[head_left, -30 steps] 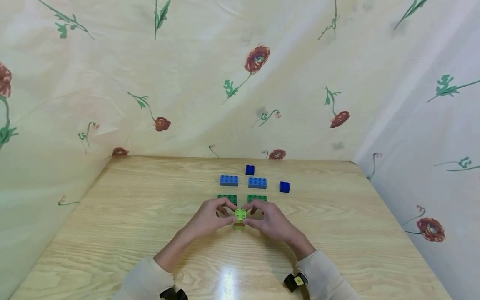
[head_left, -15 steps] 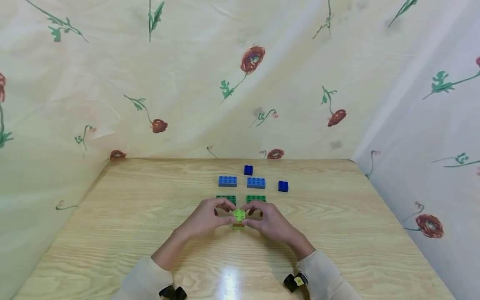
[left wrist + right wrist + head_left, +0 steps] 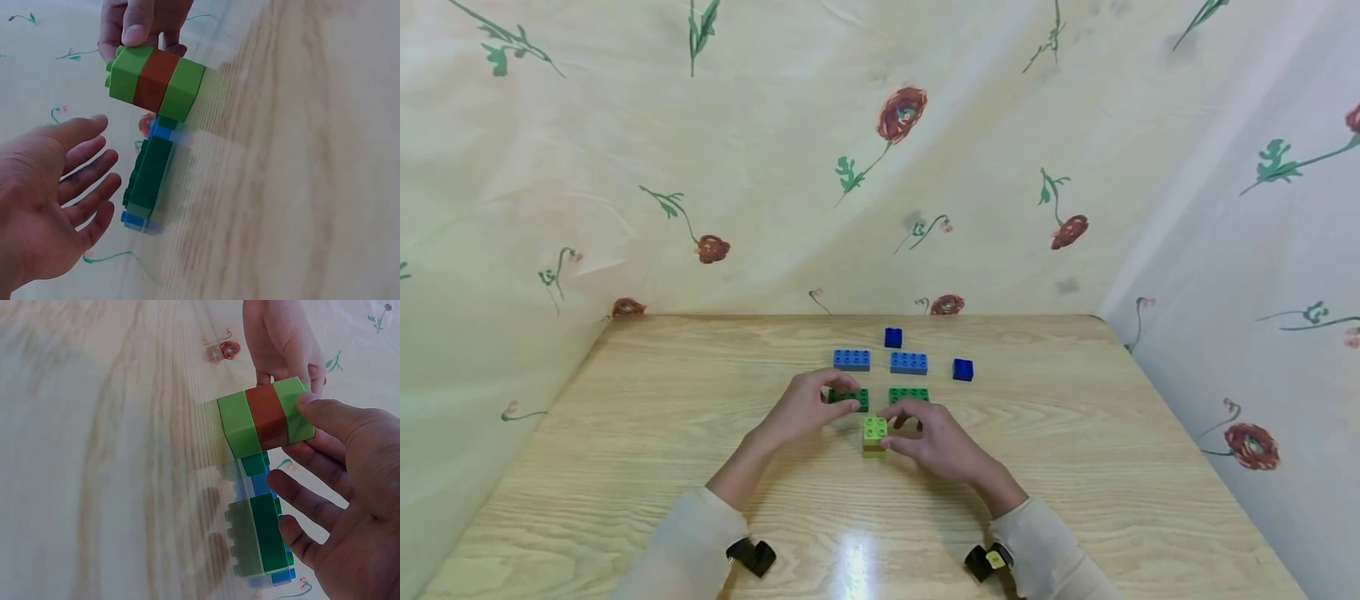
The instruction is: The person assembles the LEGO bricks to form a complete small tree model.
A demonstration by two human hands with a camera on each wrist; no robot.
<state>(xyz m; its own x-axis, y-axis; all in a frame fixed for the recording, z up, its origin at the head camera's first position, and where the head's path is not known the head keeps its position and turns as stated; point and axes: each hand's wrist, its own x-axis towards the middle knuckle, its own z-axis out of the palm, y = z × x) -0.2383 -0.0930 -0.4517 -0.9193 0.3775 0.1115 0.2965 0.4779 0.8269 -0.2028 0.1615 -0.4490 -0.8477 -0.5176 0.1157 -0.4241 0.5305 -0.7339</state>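
Observation:
A small stack of building bricks (image 3: 875,436) stands upright on the table, lime green at top and bottom with a brown brick between. My right hand (image 3: 946,443) pinches its top brick, thumb on the near side and index finger on the far side. In the right wrist view, the other fingers of that hand hang beside the stack. My left hand (image 3: 802,408) is away from the stack and holds nothing, its fingers loosely bent in the left wrist view. It hovers by the left dark green brick (image 3: 862,401), partly covering it in the head view.
Another dark green brick (image 3: 909,396) lies behind my right hand. Farther back lie two long blue bricks, one left (image 3: 852,360) and one right (image 3: 908,363). Small dark blue bricks sit at the back (image 3: 892,337) and to the right (image 3: 962,370). Flowered cloth (image 3: 790,167) hangs behind the table.
My left hand has let go of the brick stack and moved forward and left to the left dark green brick. My right hand stays at the stack.

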